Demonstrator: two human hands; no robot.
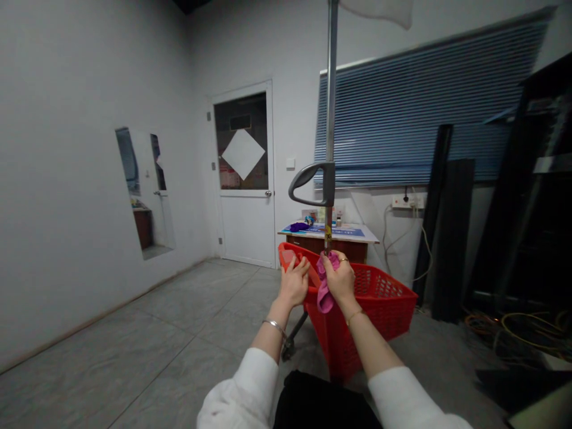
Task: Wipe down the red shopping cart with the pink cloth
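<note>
A red plastic shopping cart (386,307) with perforated sides stands in front of me, and a metal pole (331,113) rises above it. My left hand (295,283) has its fingers bent over the cart's red upper edge. My right hand (340,277) is closed around a pink cloth (325,298), pressed near the lower end of the pole. Part of the cloth hangs below the fingers. Higher on the pole sits a grey loop handle (313,183). The left palm and the right fingertips are mostly hidden.
Behind the cart is a small table (361,232) with a purple cloth (299,227) and small containers. A white door (248,229) and a wall mirror (145,196) are to the left. Dark panels (451,238) and loose cables (522,328) lie at right.
</note>
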